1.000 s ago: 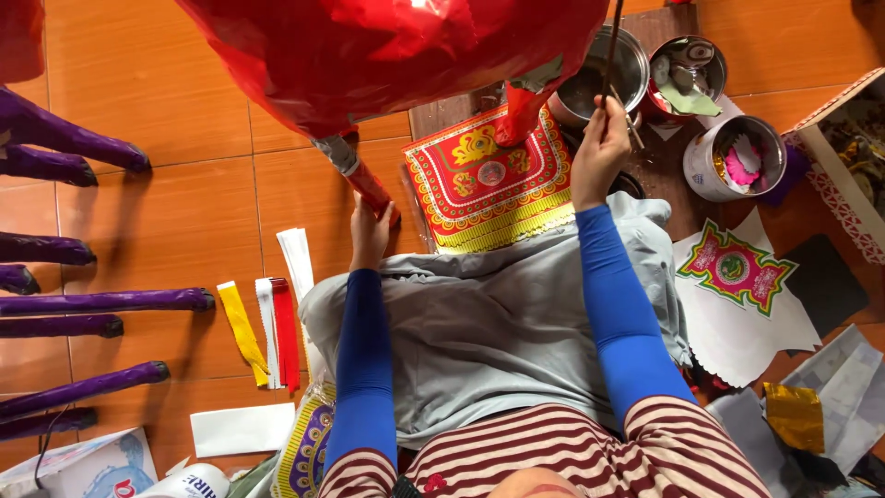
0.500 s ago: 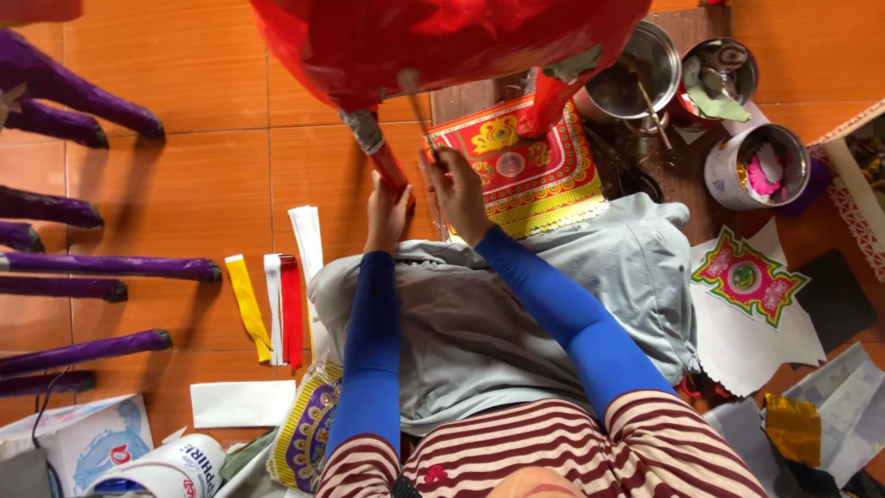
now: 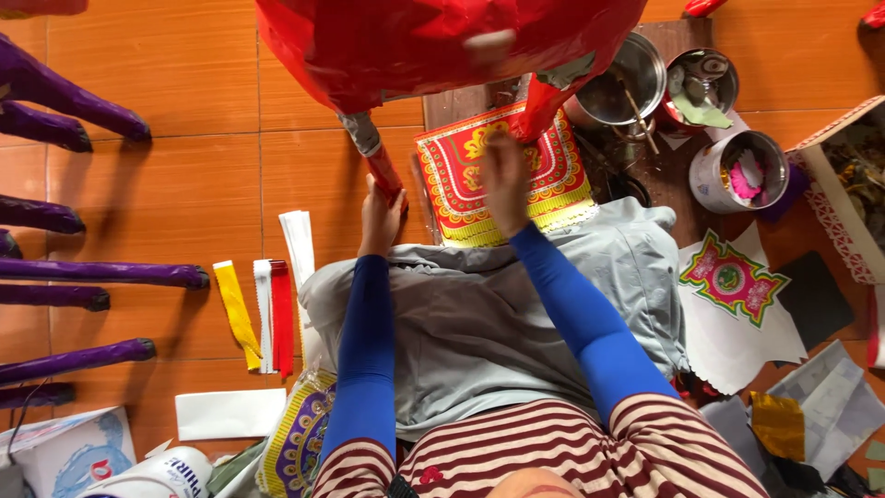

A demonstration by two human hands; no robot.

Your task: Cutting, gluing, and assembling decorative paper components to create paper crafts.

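Observation:
A big red paper-covered figure (image 3: 442, 46) hangs over the floor at the top of the view. My left hand (image 3: 380, 207) is shut around one of its thin red legs (image 3: 383, 171), whose upper part is wrapped in grey. My right hand (image 3: 505, 175) is blurred. It hovers over a red and yellow patterned sheet (image 3: 461, 184), just below a second red leg (image 3: 539, 111). Whether it holds anything is unclear. Both arms wear blue sleeves, and a grey cloth (image 3: 479, 314) covers my lap.
A metal pot (image 3: 636, 78) with a stick, a tin (image 3: 705, 83) and a can of pink scraps (image 3: 742, 171) stand at the upper right. Purple paper legs (image 3: 92, 272) line the left side. Yellow, white and red strips (image 3: 263, 309) lie on the orange tiles, and cut paper (image 3: 733, 277) lies on the right.
My right hand left the metal pot, swung left toward my left hand, and now sits over the patterned sheet. My left hand kept its grip on the red leg.

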